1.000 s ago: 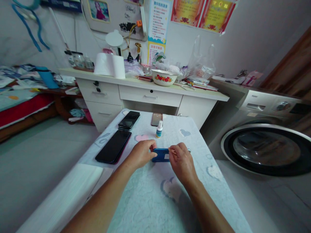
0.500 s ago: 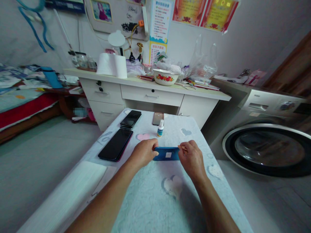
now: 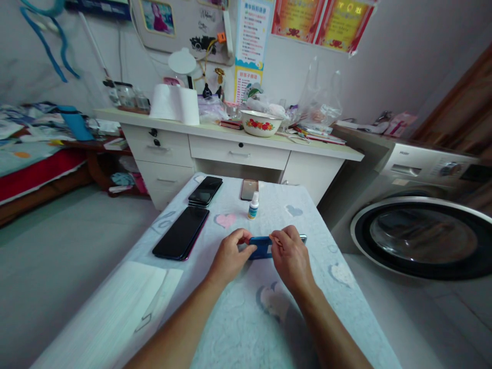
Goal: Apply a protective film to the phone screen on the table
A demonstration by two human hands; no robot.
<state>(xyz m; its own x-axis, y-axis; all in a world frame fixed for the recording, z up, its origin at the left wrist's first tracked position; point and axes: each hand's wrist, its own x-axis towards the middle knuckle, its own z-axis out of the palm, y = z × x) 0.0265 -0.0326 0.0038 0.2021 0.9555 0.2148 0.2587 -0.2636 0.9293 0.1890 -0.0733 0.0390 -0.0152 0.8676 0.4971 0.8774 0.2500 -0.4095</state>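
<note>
A blue smartphone is held on its long edge above the table, a pale square label partly showing on its face. My left hand grips its left end between thumb and fingers. My right hand is closed in a pinch at the phone's upper edge and covers much of its right half. Anything small between those fingertips is too hidden to name. Just beyond the phone stands a small white spray bottle with a blue and yellow label.
On the left of the cloth-covered table lie a large black phone and a stack of phones. Another phone lies behind the bottle. A white desk stands beyond, a washing machine to the right.
My right hand has slid left along the phone's upper edge, from its right end towards the middle, so the right corner now shows past the hand. My left hand still holds the left end.
</note>
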